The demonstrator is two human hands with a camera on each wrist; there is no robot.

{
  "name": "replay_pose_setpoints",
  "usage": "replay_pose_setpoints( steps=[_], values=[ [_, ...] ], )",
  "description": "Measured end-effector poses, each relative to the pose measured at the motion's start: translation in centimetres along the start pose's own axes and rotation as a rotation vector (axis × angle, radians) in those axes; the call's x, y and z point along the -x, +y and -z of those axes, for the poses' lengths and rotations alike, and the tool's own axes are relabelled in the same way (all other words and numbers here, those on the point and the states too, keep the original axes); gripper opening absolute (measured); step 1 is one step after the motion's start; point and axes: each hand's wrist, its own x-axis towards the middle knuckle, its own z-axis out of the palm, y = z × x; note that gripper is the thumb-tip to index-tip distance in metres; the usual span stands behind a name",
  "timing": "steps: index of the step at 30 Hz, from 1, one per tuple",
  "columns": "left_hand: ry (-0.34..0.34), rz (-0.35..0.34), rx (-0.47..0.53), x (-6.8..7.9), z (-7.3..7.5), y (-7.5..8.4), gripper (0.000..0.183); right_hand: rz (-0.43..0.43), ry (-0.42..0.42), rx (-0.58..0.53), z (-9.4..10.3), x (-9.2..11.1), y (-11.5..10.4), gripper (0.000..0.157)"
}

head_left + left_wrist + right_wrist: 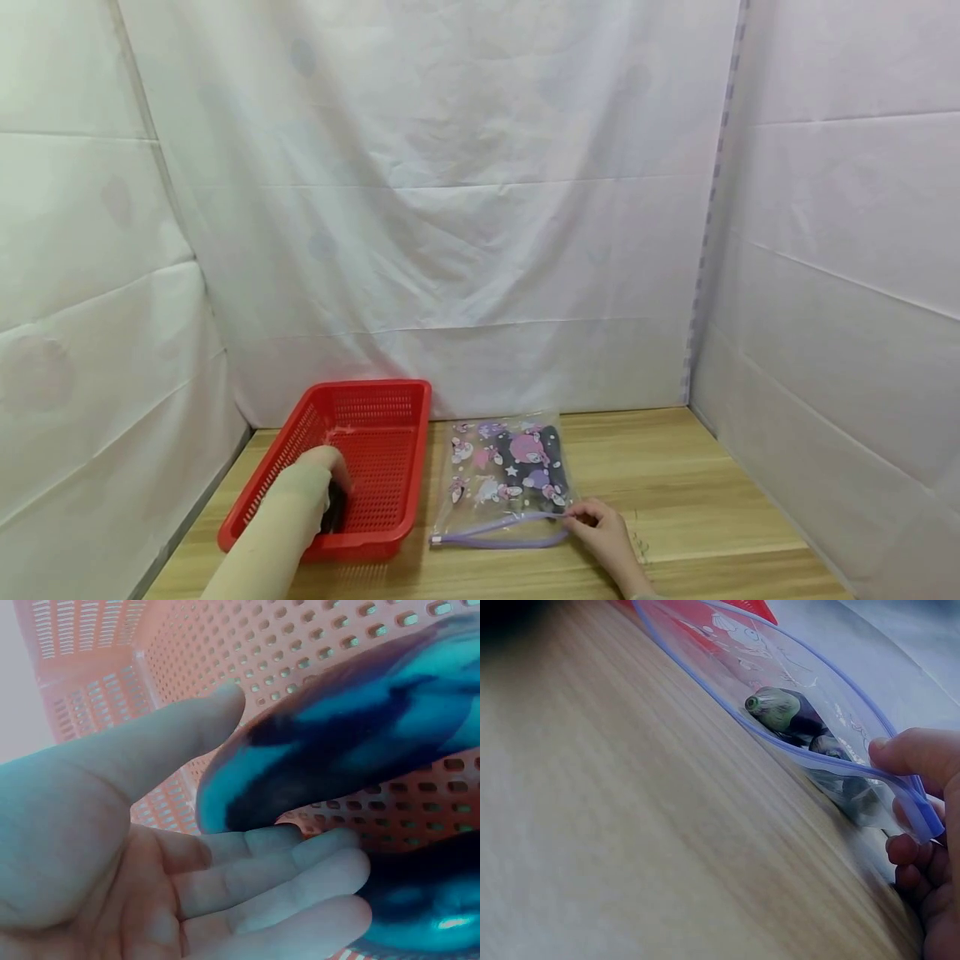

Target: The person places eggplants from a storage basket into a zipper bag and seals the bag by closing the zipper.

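My left hand (pixel 324 463) reaches down inside a red basket (pixel 420 467). In the left wrist view its thumb and extended fingers lie on either side of one end of a dark, glossy eggplant (pixel 352 735); a firm grip does not show. Near the fingertips lies a second dark eggplant (pixel 427 900). My right hand (pixel 602 537) pinches the right end of the purple zip edge of a clear printed zip bag (pixel 502 544), whose mouth gapes. Inside the bag are dark eggplants (pixel 780 712), one with a green cap; the print partly hides them.
The basket and the bag lie side by side on a wooden table (pixel 660 475). White cloth (pixel 465 250) hangs behind the table and along both sides. A white slider (pixel 437 541) sits at the left end of the bag's zip.
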Motion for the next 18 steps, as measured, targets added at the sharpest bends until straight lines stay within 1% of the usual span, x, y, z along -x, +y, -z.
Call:
replay_pose_setpoints(
  steps=[2, 3, 4, 6, 8, 9, 10, 13, 16, 18],
  values=[
    [0.022, 0.04, 0.076, 0.2, -0.2, -0.2, 0.037, 0.0, -0.002, -0.003, 0.0, 0.0, -0.1, 0.014],
    [0.024, 0.035, 0.089, 0.4, -0.2, -0.3, 0.039, -0.001, -0.002, -0.003, -0.1, 0.1, -0.1, 0.015],
    [0.03, 0.045, 0.098, 0.4, -0.3, -0.5, 0.04, -0.002, -0.003, -0.001, -0.1, 0.1, -0.2, 0.015],
    [0.054, 0.084, 0.166, 0.5, -0.4, -0.7, 0.044, -0.005, -0.006, 0.004, -0.1, 0.1, -0.3, 0.015],
    [0.041, 0.057, 0.119, 0.3, -0.4, -0.9, 0.04, -0.011, -0.007, 0.008, -0.1, 0.2, -0.5, 0.016],
    [0.043, 0.059, 0.101, 0.0, -0.4, -1.0, 0.039, -0.013, -0.007, 0.011, -0.1, 0.2, -0.5, 0.016],
    [0.051, 0.074, 0.099, -0.3, -0.4, -1.0, 0.038, -0.015, -0.007, 0.012, -0.1, 0.2, -0.5, 0.016],
    [0.064, 0.087, 0.088, -0.8, -0.4, -0.9, 0.04, -0.025, -0.006, 0.005, -0.1, 0.1, -0.5, 0.015],
    [0.088, 0.141, 0.151, -1.3, -0.4, -0.7, 0.05, -0.025, -0.004, -0.004, -0.1, -0.1, -0.4, 0.015],
    [0.086, 0.148, 0.182, -1.5, -0.5, -0.7, 0.055, -0.015, -0.003, 0.0, -0.1, -0.1, -0.4, 0.015]
  ],
)
